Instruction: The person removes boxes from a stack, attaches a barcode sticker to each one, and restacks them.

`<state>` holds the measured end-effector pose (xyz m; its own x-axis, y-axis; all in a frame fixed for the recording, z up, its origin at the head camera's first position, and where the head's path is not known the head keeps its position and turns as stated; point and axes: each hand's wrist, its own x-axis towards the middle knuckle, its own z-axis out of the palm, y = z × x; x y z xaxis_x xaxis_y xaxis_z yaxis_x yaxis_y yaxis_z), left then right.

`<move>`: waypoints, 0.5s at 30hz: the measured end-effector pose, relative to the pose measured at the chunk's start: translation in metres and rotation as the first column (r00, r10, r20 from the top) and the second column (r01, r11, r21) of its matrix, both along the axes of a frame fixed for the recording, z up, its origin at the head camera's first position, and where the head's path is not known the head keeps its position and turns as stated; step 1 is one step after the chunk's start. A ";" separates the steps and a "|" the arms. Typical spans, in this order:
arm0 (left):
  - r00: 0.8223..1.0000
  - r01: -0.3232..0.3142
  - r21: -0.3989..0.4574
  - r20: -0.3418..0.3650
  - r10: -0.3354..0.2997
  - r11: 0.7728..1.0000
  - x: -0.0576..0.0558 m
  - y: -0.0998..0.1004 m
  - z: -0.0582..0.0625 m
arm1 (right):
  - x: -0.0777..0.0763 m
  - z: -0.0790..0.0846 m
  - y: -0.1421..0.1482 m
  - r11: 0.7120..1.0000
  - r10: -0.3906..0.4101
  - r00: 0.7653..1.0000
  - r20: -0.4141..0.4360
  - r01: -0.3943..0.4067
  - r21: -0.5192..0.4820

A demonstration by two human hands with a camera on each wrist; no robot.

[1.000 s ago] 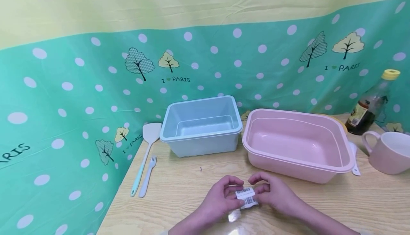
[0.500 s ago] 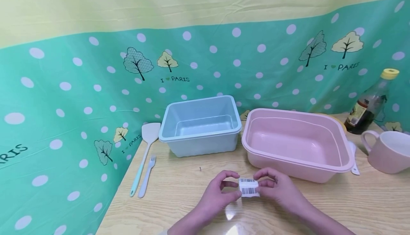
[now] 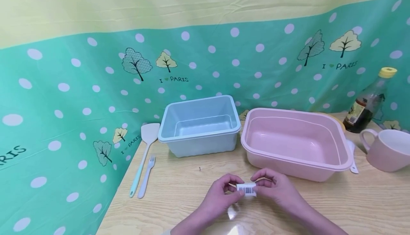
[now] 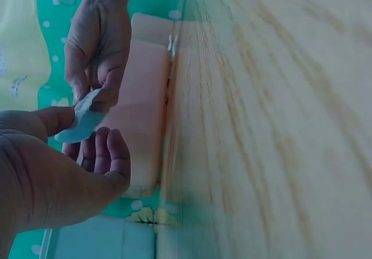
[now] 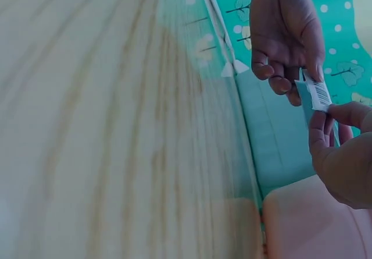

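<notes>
A small white slip with a printed barcode (image 3: pixel 246 189) is held above the table in the head view; whether it is paper, a label or a flat packet I cannot tell. My left hand (image 3: pixel 221 194) pinches its left end between thumb and fingers. At the right end, my right hand (image 3: pixel 278 189) pinches it the same way. In the left wrist view the slip (image 4: pixel 85 121) looks bent, with a pale bluish side. The right wrist view shows the barcode side of the slip (image 5: pixel 319 96) and the thumbs on it.
Behind the hands stand a light blue basin (image 3: pixel 201 144) and a pink basin (image 3: pixel 288 167). A spatula (image 3: pixel 150 134) and a fork (image 3: pixel 146 178) lie at left. A pink mug (image 3: pixel 387 153), a sauce bottle (image 3: pixel 362 112) and a white-handled utensil (image 3: pixel 353 167) are at right.
Earlier the slip showed two barcodes; now one shows and its visible face is narrower. The hands rose a little, then came slightly back down with it.
</notes>
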<state>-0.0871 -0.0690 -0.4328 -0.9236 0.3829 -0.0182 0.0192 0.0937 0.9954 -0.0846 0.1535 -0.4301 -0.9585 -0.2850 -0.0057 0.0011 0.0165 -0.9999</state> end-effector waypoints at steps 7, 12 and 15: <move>1.000 -0.012 -0.033 0.005 0.012 0.999 -0.002 0.001 -0.003 | -0.001 -0.004 0.000 0.998 0.054 0.997 -0.048 -0.052 0.037; 0.998 -0.006 -0.051 0.062 0.009 0.999 -0.003 0.002 -0.004 | -0.001 -0.009 0.000 0.996 0.076 0.993 -0.088 -0.071 0.060; 0.996 -0.012 -0.037 0.083 0.015 0.999 -0.003 0.002 -0.004 | -0.001 -0.012 -0.001 0.994 0.088 0.991 -0.100 -0.081 0.069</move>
